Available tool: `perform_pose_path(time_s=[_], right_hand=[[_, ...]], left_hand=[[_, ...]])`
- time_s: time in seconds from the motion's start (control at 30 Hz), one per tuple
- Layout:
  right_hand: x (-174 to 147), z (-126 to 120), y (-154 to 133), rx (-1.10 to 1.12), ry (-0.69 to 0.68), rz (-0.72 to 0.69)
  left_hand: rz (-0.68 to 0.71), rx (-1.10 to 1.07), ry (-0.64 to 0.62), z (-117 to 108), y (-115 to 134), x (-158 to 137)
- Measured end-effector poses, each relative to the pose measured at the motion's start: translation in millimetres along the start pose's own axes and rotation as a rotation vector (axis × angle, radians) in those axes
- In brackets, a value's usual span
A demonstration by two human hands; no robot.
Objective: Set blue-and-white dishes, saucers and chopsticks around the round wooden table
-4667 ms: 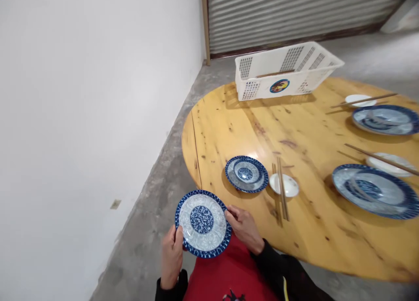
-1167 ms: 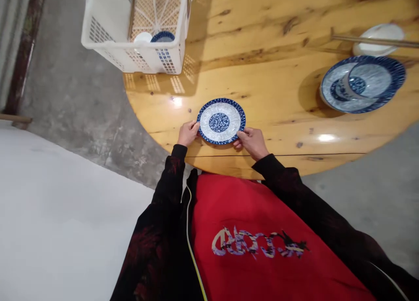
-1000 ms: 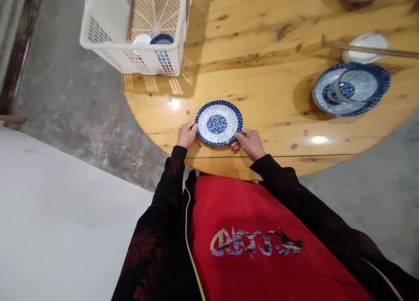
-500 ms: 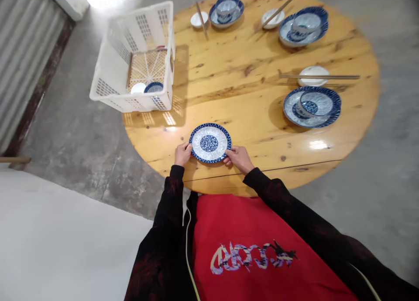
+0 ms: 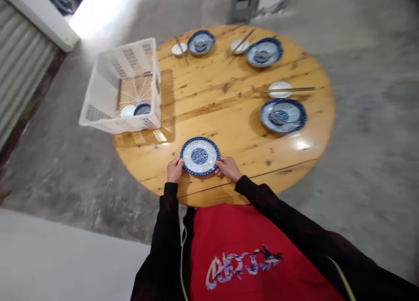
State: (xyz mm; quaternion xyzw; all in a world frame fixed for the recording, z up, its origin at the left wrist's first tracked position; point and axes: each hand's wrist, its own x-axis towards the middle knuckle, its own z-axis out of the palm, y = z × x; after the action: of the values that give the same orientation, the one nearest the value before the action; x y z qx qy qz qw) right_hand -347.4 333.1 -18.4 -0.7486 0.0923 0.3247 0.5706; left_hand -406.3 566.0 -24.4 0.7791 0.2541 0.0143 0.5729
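Observation:
A blue-and-white patterned plate [image 5: 199, 156] is at the near side of the round wooden table [image 5: 209, 113]. My left hand [image 5: 175, 170] pinches its left rim, and my right hand [image 5: 229, 168] grips its lower right rim. Whether the plate rests fully on the wood I cannot tell. To the right sits another patterned plate [image 5: 296, 125] with a bowl [image 5: 284, 113] in it. Just beyond that, a pair of chopsticks [image 5: 303, 89] lies across a small white dish [image 5: 280, 94].
At the table's left edge stands a white plastic crate [image 5: 124, 127], holding a white dish [image 5: 128, 111] and a blue-rimmed piece [image 5: 142, 109]. Two more settings, a plate with bowl [image 5: 201, 50] and another plate [image 5: 264, 64], are along the far edge. A grey stool [image 5: 244, 8] stands behind.
The view has shifted, so the table appears lower and further left, with more floor visible behind. Both hands still hold the plate, which has hardly moved on the table.

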Motion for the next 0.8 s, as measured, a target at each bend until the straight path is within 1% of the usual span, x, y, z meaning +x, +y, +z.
perform_pose_path(time_s=[0.17,0.27,0.37,0.5,0.8], right_hand=[[5.7,-3.2,-2.4,-0.033,0.003,-0.001],[4.6,-5.2,-4.7,-0.042,0.008,-0.01],[1.8,-5.2,-6.2,-0.039,0.001,-0.019],[1.2,-4.0,-4.3,-0.026,0.007,-0.028],[1.7,-1.8,-2.0,-0.008,0.002,-0.006]], left_hand=[[-0.017,0.006,0.021,0.0,-1.0,7.4],[-0.054,-0.028,0.012,2.0,-1.4,9.3],[-0.086,-0.051,0.03,4.1,0.4,8.1],[-0.058,-0.069,0.027,5.9,1.6,6.9],[-0.033,-0.024,0.03,5.4,0.3,5.4]])
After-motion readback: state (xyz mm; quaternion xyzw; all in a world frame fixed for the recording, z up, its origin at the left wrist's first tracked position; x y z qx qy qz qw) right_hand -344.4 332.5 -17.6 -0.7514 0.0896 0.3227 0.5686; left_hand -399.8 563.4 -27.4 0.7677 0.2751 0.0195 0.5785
